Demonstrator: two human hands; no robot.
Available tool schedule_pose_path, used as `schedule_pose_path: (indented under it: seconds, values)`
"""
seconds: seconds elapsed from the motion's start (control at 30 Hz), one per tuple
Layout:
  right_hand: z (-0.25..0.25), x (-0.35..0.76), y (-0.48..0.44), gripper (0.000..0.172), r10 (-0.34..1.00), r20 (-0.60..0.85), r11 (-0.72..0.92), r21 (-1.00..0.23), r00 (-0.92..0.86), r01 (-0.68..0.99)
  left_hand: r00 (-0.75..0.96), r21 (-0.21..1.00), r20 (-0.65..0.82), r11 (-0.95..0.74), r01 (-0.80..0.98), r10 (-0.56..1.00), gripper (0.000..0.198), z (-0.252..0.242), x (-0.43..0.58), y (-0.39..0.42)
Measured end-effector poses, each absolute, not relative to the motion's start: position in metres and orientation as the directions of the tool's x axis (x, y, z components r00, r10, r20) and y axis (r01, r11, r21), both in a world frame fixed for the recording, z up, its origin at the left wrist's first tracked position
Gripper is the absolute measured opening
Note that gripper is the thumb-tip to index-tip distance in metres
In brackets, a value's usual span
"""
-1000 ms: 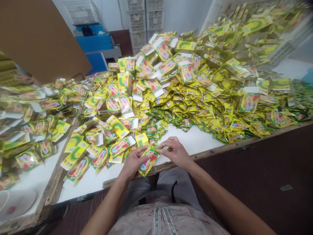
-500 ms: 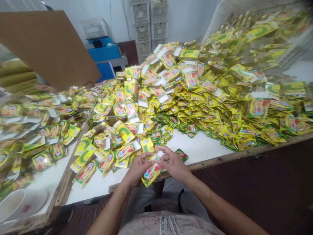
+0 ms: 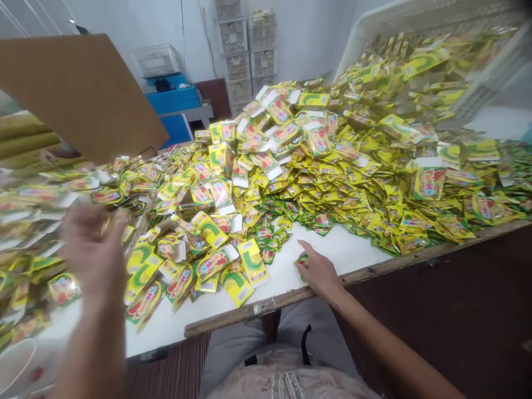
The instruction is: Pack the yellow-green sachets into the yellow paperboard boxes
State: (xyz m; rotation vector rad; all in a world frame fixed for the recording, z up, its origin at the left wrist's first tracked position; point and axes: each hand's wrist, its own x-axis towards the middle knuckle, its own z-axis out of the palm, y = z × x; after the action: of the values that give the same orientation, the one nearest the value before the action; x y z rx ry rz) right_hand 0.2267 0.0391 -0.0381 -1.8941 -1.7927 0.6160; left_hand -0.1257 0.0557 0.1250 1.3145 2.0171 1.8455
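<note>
My right hand (image 3: 320,271) is at the front of the white table, thumb and fingers closing on a small green sachet (image 3: 301,259), its index finger stretched forward. My left hand (image 3: 97,244) is a blur at the left, raised over the boxes there; whether it holds anything cannot be made out. Between the hands lie several yellow-and-green cartons, among them one with an open white flap (image 3: 216,262), one standing nearer the edge (image 3: 236,286) and a plain-backed one (image 3: 253,263). Behind my right hand is a heap of yellow sachets (image 3: 332,183).
A tilted white crate (image 3: 353,39) spills sachets and cartons at the back right. More cartons cover the left table, where a white bowl (image 3: 16,360) stands. A brown board (image 3: 78,94) leans at the back left. The wooden table edge (image 3: 266,306) runs before my lap.
My hands were together around a carton near the front edge. They have parted: the left has swung far left, the right has moved slightly right to the green sachet. The view has shifted slightly.
</note>
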Motion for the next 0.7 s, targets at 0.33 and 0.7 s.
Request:
schedule_pose_path:
  seconds: [0.33, 0.7]
  values:
    - [-0.013, 0.210, 0.071, 0.040, 0.984, -0.018, -0.042, -0.991, 0.177, 0.129, -0.169, 0.888, -0.009, 0.085, 0.451, 0.986, 0.025, 0.006, 0.006, 0.033]
    - [-0.004, 0.173, 0.049, 0.045, 0.977, -0.214, -0.197, -0.904, 0.002, -0.379, 0.183, 0.876, -0.354, 0.394, -0.279, 0.917, 0.037, -0.007, 0.036, 0.033]
